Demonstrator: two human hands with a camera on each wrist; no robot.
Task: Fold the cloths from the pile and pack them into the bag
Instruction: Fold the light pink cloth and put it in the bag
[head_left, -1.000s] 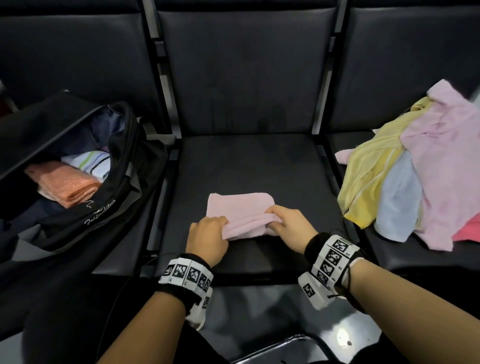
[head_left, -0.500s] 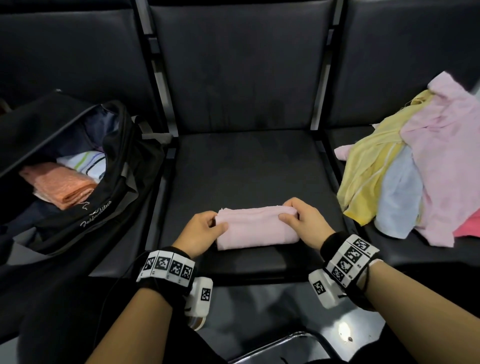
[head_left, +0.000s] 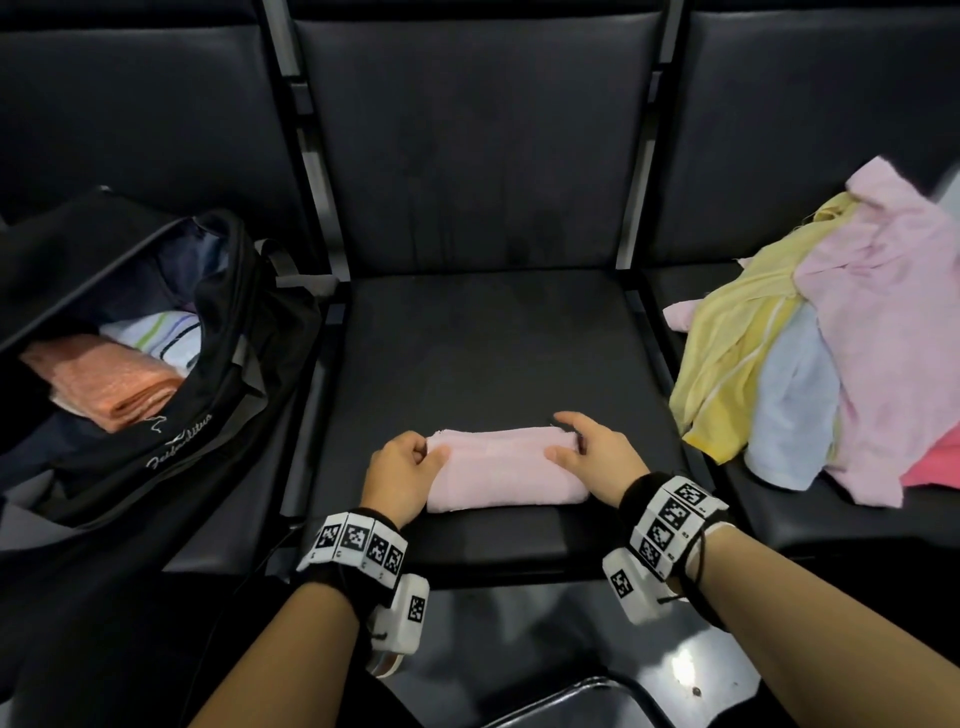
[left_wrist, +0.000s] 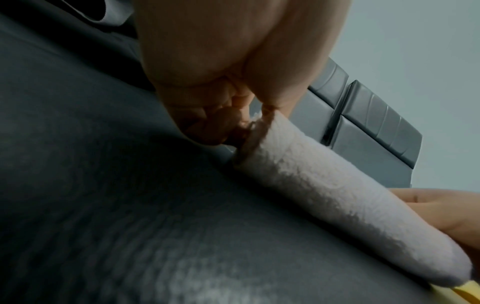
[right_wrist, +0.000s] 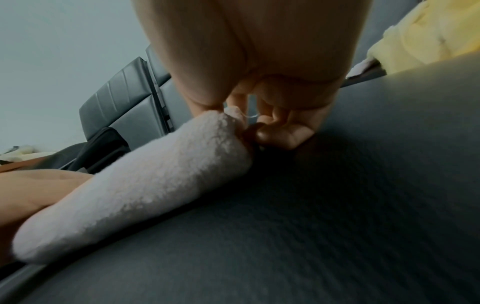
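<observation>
The folded pink cloth (head_left: 503, 474) lies near the front edge of the middle seat (head_left: 483, 338), between the 2 hands. It looks soft, fluffy and light, so it would likely flop open if lifted by 1 corner; holding both short ends should keep it neat. The left hand (head_left: 402, 475) pinches the left end with thumb and curled fingers. The right hand (head_left: 592, 457) nips the right end the same way. The open black bag (head_left: 218, 415) waits on the left seat, and the pile (head_left: 831, 364) sits on the right one.
</observation>
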